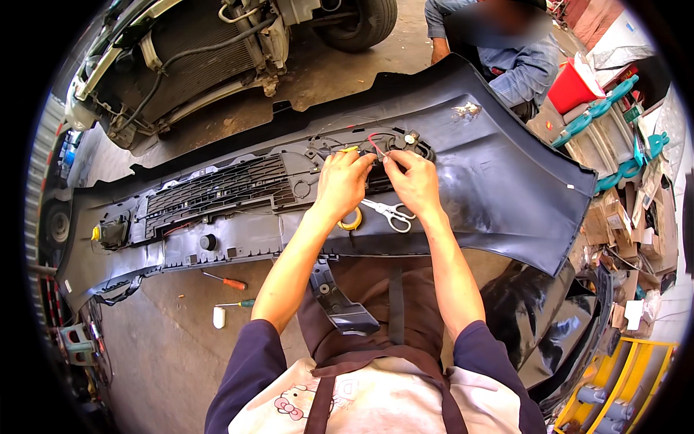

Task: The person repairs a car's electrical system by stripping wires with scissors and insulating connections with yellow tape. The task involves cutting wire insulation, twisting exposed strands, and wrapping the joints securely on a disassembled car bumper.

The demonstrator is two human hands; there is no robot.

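Note:
A black car bumper (499, 210) lies inner side up before me, with a grille (217, 192) at its middle. My right hand (413, 181) pinches a thin red wire (373, 139) close to a round black lamp housing (423, 148). Close beside it, my left hand (340, 181) has its fingers drawn together at the same wiring; what lies between them is hidden. A small yellow piece (350, 149) shows just past the left fingers. White-handled scissors (399, 215) and a roll of yellow tape (351, 220) rest on the bumper below my hands.
A screwdriver with an orange handle (234, 283) and a green-handled one (246, 303) lie on the floor near a white bottle (219, 317). Ahead left stands a car with its front exposed (195, 65). Another person (520, 72) sits beyond the bumper. Cardboard boxes (614, 220) are piled right.

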